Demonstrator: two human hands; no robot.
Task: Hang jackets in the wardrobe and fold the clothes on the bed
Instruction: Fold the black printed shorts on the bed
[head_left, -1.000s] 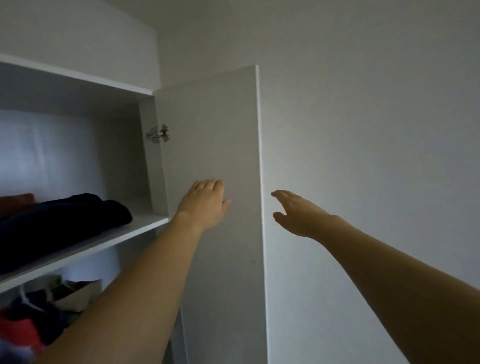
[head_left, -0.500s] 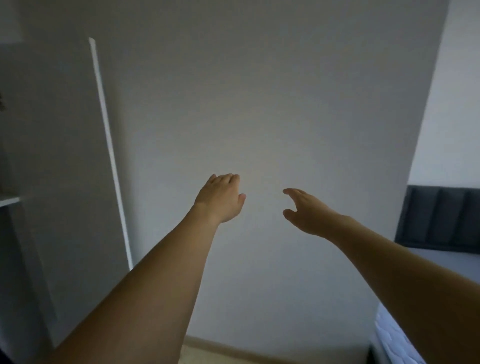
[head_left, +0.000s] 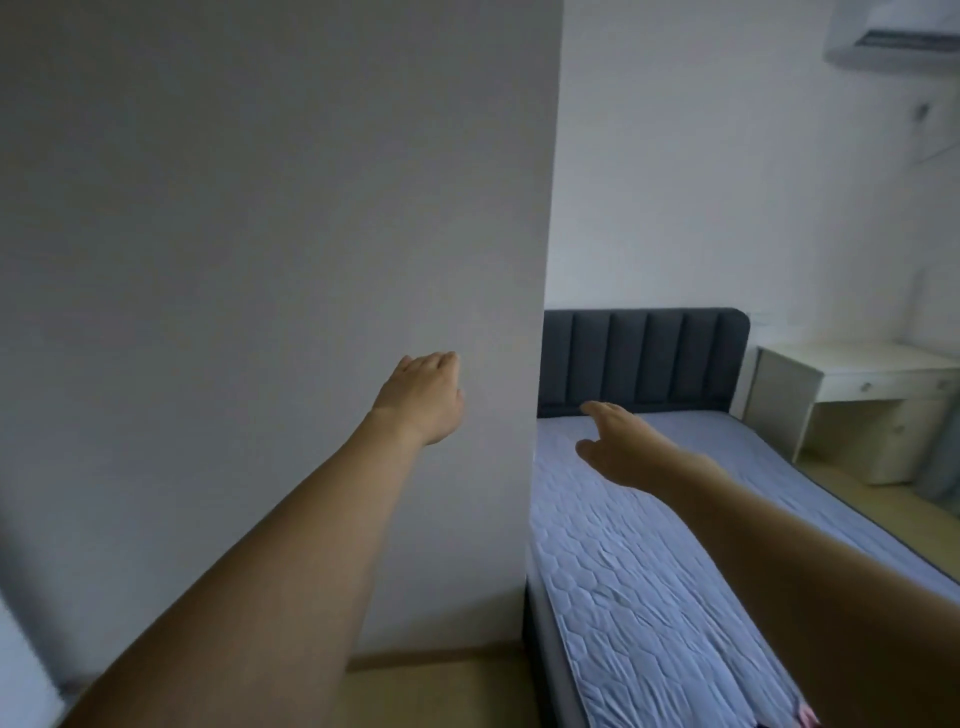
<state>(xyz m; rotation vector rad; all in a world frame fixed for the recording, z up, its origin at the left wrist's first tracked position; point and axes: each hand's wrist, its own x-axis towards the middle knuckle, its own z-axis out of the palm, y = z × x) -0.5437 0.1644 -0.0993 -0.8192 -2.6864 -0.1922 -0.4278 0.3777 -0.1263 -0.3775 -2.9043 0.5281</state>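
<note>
Your left hand (head_left: 423, 397): arm stretched fwd, back of hand up, fingers bent downward at the tips, holding nothing; seen against the wall (head_left: 260, 260) at centre, contact w/ it can't be told.
Your right hand (head_left: 621, 449): arm stretched fwd from the right, fingers loosely extended, thumb apart, holding nothing; hovers over the far part of the bed (head_left: 649, 571).
Bed: right of the wall's edge, runs from near to far; pale blue quilted cover, wrinkled in the mid section; dark frame along the left side.
Headboard (head_left: 649, 358): dark, padded w/ vertical channels, at far end.
Desk (head_left: 857, 395): pale, far right, beside the bed.
AC unit (head_left: 893, 31): top right on far wall.
Clothes: only a small pink bit (head_left: 805, 719) at the near edge of the bed, too cropped to identify; wardrobe not in view.
</note>
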